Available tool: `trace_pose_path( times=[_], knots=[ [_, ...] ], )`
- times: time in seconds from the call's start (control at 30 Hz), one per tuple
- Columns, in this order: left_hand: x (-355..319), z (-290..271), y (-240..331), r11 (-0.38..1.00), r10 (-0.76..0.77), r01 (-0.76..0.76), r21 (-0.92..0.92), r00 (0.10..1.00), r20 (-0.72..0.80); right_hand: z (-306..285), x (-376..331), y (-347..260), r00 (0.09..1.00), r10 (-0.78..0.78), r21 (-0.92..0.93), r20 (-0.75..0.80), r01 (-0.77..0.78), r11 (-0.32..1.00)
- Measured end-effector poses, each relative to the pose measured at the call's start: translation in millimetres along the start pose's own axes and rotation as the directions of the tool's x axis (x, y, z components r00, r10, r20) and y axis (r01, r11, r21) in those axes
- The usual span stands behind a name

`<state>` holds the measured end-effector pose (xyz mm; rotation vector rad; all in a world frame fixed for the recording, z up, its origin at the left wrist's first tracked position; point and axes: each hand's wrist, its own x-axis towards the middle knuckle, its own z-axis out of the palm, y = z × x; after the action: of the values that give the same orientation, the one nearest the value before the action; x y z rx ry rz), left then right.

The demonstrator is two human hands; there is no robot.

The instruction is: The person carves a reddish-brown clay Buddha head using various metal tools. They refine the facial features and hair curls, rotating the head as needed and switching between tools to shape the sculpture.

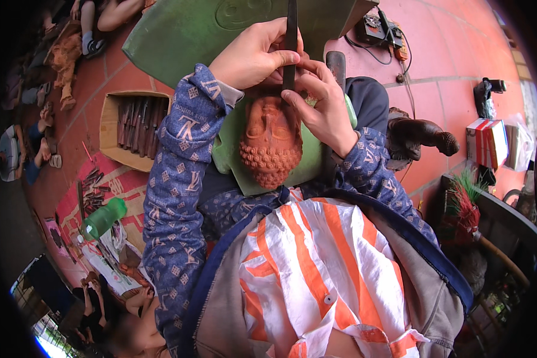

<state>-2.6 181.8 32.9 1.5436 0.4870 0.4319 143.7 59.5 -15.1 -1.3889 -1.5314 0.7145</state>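
Note:
A reddish-brown carved wooden head (271,143), with rows of small curls, lies face up between my knees, its crown toward me. Above its chin end, a long, flat, dark carving tool (291,36) stands nearly in line with the face. My left hand (253,56) is closed around the tool, thumb pressed along its side. At its lower end, my right hand (322,104) pinches it between thumb and fingers, resting close to the face. The hands partly hide the tool's tip and the head's lower part. Green plastic chair parts (238,167) lie under the head.
A cardboard box (110,128) of chisels stands at left. Beyond it lie loose tools (90,191) and a green bottle (105,218). Right are a dark wood carving (423,137), a corded power unit (379,30) and a red-white box (487,143). Other people sit far left.

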Motion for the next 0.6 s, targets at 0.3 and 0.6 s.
trace_pose_path(
  times=[0.3, 0.6],
  knots=[
    [2, 7, 0, 0.994, -0.002, 0.008, 0.113, 0.999, -0.052, 0, 2, 5, 1.0, 0.005, 0.027, -0.014, -0.005, 1.0],
    [-1, 5, 0, 0.938, 0.071, -0.01, 0.346, 0.983, -0.166, -2, 5, 6, 0.999, -0.052, -0.056, 0.003, 0.052, 0.997]
  ],
)
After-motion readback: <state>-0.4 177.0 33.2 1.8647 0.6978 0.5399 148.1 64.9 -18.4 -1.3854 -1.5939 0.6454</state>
